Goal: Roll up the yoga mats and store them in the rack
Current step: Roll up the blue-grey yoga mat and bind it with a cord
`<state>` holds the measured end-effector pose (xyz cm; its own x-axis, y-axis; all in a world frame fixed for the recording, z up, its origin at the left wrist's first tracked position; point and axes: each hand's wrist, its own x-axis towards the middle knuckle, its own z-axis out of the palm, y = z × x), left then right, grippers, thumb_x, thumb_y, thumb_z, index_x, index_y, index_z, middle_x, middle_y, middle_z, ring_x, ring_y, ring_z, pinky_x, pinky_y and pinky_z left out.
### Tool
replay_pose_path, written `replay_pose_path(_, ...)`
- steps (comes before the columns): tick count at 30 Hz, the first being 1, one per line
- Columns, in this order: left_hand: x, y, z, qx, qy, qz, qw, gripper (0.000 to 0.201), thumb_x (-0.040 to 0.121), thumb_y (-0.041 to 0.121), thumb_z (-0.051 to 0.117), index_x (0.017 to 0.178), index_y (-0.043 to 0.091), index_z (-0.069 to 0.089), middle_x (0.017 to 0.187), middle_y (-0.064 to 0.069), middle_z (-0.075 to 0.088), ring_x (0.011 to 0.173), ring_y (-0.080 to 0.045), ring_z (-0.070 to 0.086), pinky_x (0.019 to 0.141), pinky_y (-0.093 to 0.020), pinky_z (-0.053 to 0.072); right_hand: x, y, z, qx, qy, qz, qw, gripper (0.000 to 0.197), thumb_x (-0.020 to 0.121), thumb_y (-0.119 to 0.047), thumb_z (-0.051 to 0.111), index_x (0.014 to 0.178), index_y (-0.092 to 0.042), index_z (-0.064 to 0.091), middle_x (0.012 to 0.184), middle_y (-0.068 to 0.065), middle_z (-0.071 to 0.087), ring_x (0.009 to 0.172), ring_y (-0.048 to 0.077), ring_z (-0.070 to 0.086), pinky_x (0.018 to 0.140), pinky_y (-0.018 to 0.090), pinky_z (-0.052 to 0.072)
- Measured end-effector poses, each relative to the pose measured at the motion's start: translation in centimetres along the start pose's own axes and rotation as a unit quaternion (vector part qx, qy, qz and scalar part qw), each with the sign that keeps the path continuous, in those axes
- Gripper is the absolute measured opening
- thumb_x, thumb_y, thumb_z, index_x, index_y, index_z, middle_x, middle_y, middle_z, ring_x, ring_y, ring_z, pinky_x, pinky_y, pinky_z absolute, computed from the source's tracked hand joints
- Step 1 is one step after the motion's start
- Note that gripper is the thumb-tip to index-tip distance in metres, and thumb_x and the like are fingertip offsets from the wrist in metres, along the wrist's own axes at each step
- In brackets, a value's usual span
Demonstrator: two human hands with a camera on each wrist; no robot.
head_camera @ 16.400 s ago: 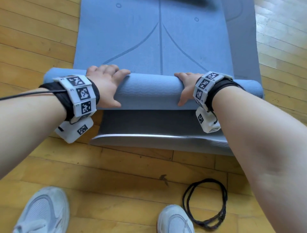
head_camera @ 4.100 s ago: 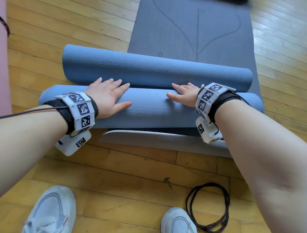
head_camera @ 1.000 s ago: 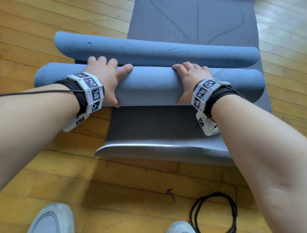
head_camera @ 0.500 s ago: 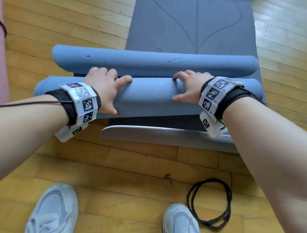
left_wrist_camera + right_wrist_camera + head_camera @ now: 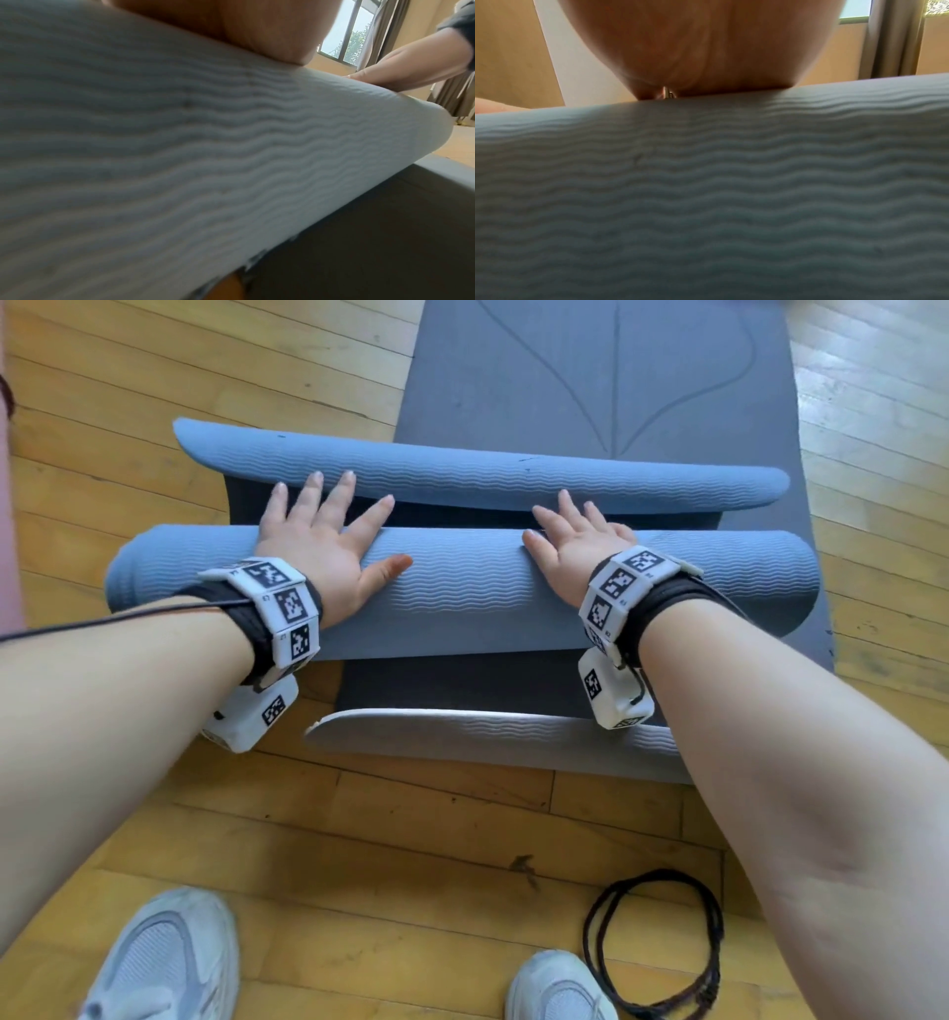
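Note:
A blue yoga mat roll (image 5: 462,593) with a wavy ribbed skin lies across a darker grey mat (image 5: 590,377) spread on the wooden floor. My left hand (image 5: 318,541) lies flat on the roll's left part, fingers straight and spread, reaching over its far side. My right hand (image 5: 575,541) lies flat on the right part, fingers straight. Beyond the roll, the blue mat's far end (image 5: 488,472) curls up in a loose fold. Both wrist views are filled by the ribbed roll (image 5: 180,162) (image 5: 706,192) under each palm.
The grey mat's near edge (image 5: 488,737) curls up just in front of the roll. A black cord loop (image 5: 657,947) lies on the floor by my right shoe (image 5: 557,988); my left shoe (image 5: 164,963) is at bottom left. A pink mat edge (image 5: 7,505) runs along the left.
Both hands went from curled over the roll's top to flat with fingers stretched forward, and the roll has moved a little away from me.

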<state>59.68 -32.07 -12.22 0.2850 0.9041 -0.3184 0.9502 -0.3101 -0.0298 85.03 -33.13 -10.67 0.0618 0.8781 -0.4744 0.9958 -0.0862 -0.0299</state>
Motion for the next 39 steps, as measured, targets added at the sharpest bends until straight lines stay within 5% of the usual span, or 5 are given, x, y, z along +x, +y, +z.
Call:
replay_pose_path(14,3.6,-0.8,-2.0,-0.008,-0.044,-0.023,0.999,0.097,0.064,0.079,-0.010,0.151,0.035,-0.008,0.160,-0.006,-0.010,0.147,-0.027,-0.010,0.115,-0.055,-0.010,2.1,0.3,0.0,-0.021,0.058,-0.042,0.997,0.059,0.099,-0.056,0.015,0.152,-0.033,0.010,0.161,-0.006,-0.005,0.148,0.014,-0.007,0.118,0.041,0.001)
replay_pose_path(20,2.1,-0.2,-1.7,-0.011,-0.018,-0.043,0.999,0.082,0.080,0.073,-0.001,0.151,0.033,-0.008,0.160,-0.006,-0.012,0.147,-0.028,-0.011,0.112,-0.059,-0.011,3.0,0.3,-0.8,-0.021,0.033,-0.030,0.999,0.063,0.097,-0.060,0.013,0.153,-0.032,0.008,0.161,-0.004,-0.008,0.148,0.016,-0.010,0.118,0.043,0.000)
replay_pose_path(24,0.2,0.1,-1.0,0.021,-0.020,-0.037,0.999,0.100,0.061,0.080,-0.009,0.149,0.033,-0.015,0.159,-0.008,-0.017,0.146,-0.032,-0.013,0.112,-0.060,-0.010,3.3,0.3,-0.9,-0.015,0.031,-0.032,0.999,0.064,0.096,-0.061,0.013,0.153,-0.031,0.006,0.161,-0.004,-0.009,0.147,0.016,-0.011,0.118,0.044,0.001)
replay_pose_path(29,-0.2,0.6,-0.3,0.021,-0.024,-0.050,0.998,0.114,0.050,0.091,0.001,0.146,0.035,-0.023,0.156,-0.008,-0.025,0.143,-0.036,-0.019,0.110,-0.063,-0.011,3.3,0.3,-1.0,-0.011,0.035,-0.036,0.999,0.066,0.097,-0.060,0.014,0.153,-0.029,0.002,0.161,-0.005,-0.010,0.147,0.016,-0.011,0.119,0.045,0.000)
replay_pose_path(39,2.7,-0.8,-1.8,-0.002,-0.010,-0.023,1.000,0.127,0.043,0.096,0.017,0.147,0.033,-0.022,0.156,-0.008,-0.024,0.143,-0.035,-0.020,0.109,-0.063,-0.011,1.9,0.0,-0.6,-0.032,0.046,-0.034,0.998,0.071,0.094,-0.064,0.020,0.153,-0.030,-0.002,0.161,-0.003,-0.011,0.147,0.020,-0.015,0.119,0.043,-0.005)
